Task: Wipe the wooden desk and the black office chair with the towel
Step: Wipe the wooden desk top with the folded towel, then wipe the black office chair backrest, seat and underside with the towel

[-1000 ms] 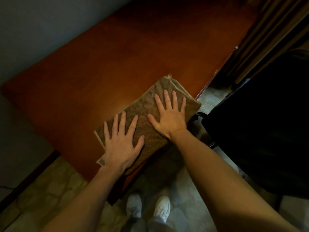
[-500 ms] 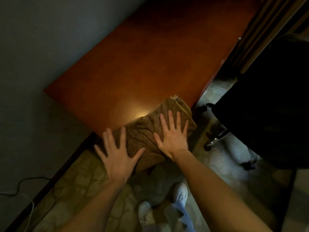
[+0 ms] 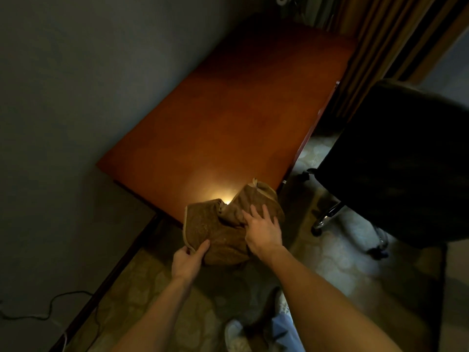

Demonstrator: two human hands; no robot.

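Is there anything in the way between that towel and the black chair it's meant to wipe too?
Nothing visible does. The towel, gripped by the left hand and touched by the right hand at the near corner of the desk, has only open floor between it and the chair.

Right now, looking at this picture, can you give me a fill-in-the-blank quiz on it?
The brown towel lies bunched at the near edge of the wooden ____. The left hand grips the towel's edge, while the right hand rests on ____ of it. The office chair standing to the right is ____.
Missing words: desk, top, black.
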